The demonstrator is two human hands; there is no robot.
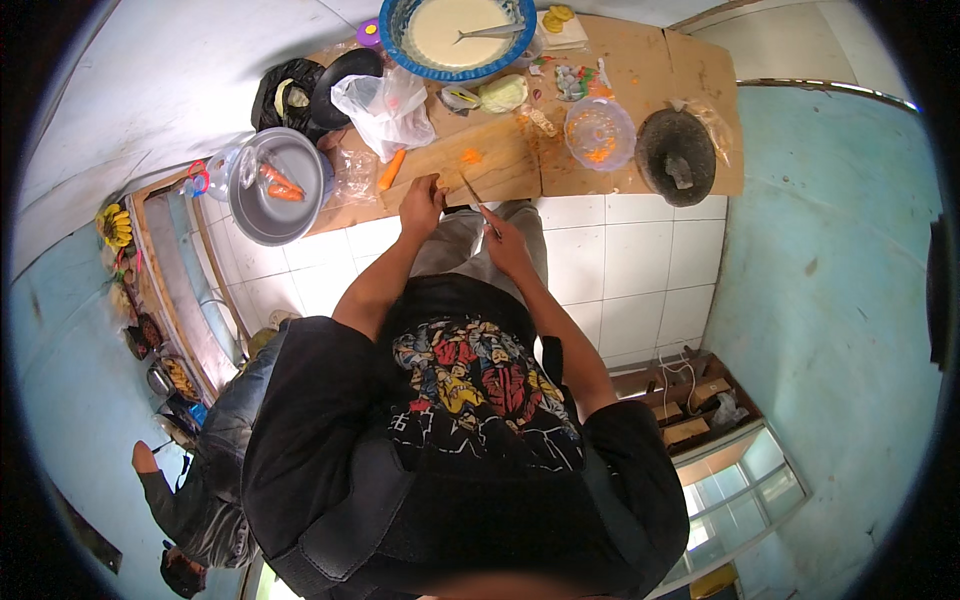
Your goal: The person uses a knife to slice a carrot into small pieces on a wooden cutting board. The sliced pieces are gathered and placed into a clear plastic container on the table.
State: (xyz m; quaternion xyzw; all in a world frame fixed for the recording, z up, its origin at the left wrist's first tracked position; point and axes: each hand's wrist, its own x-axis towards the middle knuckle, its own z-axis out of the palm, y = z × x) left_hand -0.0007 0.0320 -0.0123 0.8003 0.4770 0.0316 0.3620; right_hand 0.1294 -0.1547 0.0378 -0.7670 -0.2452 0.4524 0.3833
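Note:
My right hand [508, 244] is closed around the handle of a kitchen knife [474, 190], whose blade points up and left over the wooden cutting board [499, 154]. My left hand [424, 201] is at the board's near edge, fingers curled; a small orange piece seems to be by its fingertips, but whether it is gripped is unclear. A little pile of chopped carrot [471, 156] lies on the board beyond the blade. A peeled carrot [391, 169] rests at the board's left end.
A grey pot [279, 230] with bagged carrots [283, 187] stands left. Behind are a white plastic bag [386, 112], a blue basin of batter [457, 75] and cabbage [503, 94]. Rightward sit a clear bowl [600, 133] with carrot bits and a stone mortar [676, 157]. Another person [217, 465] is at lower left.

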